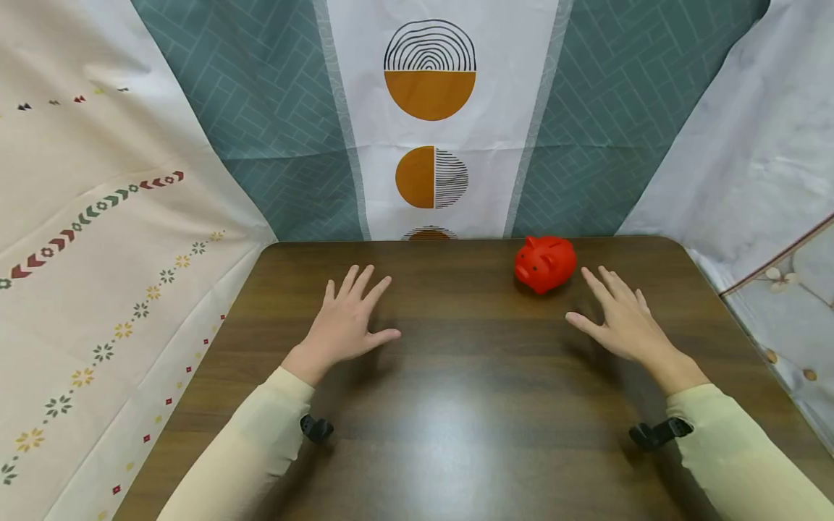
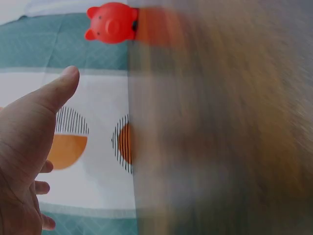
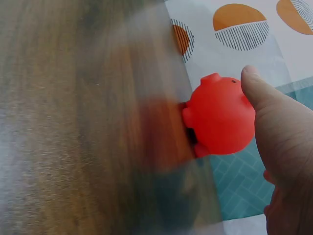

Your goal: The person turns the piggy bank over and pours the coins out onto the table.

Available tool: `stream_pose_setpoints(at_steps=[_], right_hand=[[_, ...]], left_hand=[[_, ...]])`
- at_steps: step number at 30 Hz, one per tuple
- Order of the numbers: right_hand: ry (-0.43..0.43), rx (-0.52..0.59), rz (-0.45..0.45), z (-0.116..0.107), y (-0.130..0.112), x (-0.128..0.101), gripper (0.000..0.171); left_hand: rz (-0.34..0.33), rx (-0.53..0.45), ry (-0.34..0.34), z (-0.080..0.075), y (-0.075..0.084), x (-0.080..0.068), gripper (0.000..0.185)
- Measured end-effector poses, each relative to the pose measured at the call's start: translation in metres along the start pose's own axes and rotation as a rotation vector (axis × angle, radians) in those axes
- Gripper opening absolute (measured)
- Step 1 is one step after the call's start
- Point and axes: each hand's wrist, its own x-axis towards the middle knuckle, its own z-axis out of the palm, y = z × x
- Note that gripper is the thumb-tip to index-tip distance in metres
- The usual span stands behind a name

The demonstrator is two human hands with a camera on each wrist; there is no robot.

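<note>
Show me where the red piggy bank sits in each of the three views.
Head: red piggy bank at the table's far edge, right of centre, just beyond the right hand.
Left wrist: top left, above the thumb.
Right wrist: right of centre, beside the thumb.
Shared landmark: the orange half-circle cloth.

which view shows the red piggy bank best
The right wrist view: the red piggy bank is large and sharp there, beside the right hand. The head view shows it small but whole near the table's far edge. The left wrist view catches it small at the top.
</note>
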Motion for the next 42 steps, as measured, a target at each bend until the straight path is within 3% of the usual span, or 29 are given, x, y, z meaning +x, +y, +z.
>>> stream_pose_setpoints(at_steps=[6,18,30,36,42], right_hand=[[-0.006,-0.005,-0.006,-0.002,-0.004,0.015,0.09],[-0.047,-0.004,-0.015,0.001,-0.01,0.056,0.09],[-0.047,-0.015,-0.041,0.003,-0.006,0.078,0.083],[-0.004,0.036,-0.077,0.01,-0.002,0.089,0.079],[0.041,0.073,-0.054,0.022,0.002,0.091,0.075]], left_hand=[[0.043,0.009,0.001,0.0,0.017,0.024,0.096],[0.183,-0.015,0.003,0.01,0.07,0.091,0.095],[0.231,-0.004,-0.056,0.024,0.114,0.158,0.095],[0.196,-0.015,-0.095,0.034,0.128,0.18,0.098],[0.204,-0.041,-0.14,0.043,0.146,0.196,0.101]])
